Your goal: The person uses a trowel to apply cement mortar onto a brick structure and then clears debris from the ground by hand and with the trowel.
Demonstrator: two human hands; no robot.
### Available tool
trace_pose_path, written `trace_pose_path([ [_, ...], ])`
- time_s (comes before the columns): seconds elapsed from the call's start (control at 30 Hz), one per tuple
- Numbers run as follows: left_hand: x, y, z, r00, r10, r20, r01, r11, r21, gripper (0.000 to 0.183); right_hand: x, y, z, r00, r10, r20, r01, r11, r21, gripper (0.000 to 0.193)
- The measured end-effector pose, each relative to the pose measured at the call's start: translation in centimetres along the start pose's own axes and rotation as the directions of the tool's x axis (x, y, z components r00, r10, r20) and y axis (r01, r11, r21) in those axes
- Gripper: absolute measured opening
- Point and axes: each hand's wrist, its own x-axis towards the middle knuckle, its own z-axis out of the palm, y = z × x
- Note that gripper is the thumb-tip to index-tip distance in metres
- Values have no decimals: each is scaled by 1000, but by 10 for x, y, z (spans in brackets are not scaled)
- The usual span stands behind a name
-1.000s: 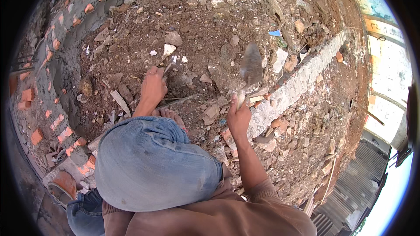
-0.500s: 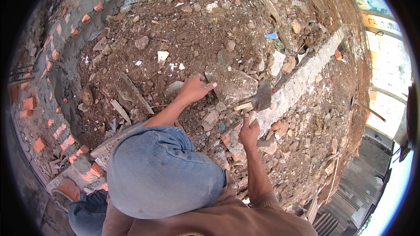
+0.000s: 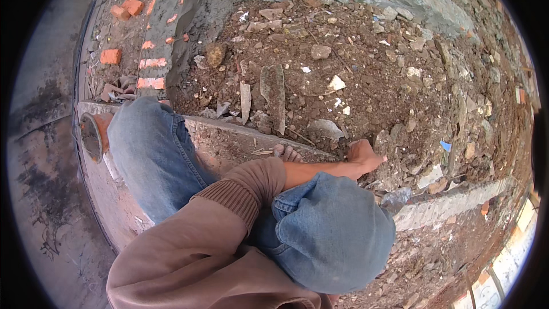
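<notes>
My left hand (image 3: 363, 157) reaches over the bare left foot (image 3: 287, 153) to the rubble-strewn soil (image 3: 366, 97). Its thumb points right, while the other fingers are turned down and mostly hidden, so I cannot tell whether they grip anything. A flat grey stone piece (image 3: 326, 129) lies just left of the hand. My right hand is out of sight behind the denim-covered knee (image 3: 337, 223). Past that knee shows a grey, shiny blade, seemingly the trowel (image 3: 396, 198), at the near end of the concrete beam (image 3: 452, 205).
A mortared brick footing (image 3: 154, 63) curves round the soil at left and back. Loose bricks (image 3: 110, 56) lie outside it. A bucket (image 3: 94, 134) stands left of my leg, beside a concrete ledge (image 3: 257, 132). Long stone shards (image 3: 273, 97) stick up from the soil.
The view has swung leftward, bringing the bucket and grey floor further in. My right hand, holding the trowel before, has dropped out of sight behind the knee. My left hand stays low at the soil.
</notes>
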Motion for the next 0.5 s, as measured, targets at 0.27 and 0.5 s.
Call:
trace_pose_path([
  [0.27,17,14,26,998,63,-7,-62,998,26,53,12,-6,5,988,81,133,-101,984,150,33],
  [0.5,26,-9,36,995,96,3,-95,990,-102,98,2,-14,-3,997,43,66,-50,992,117,33],
])
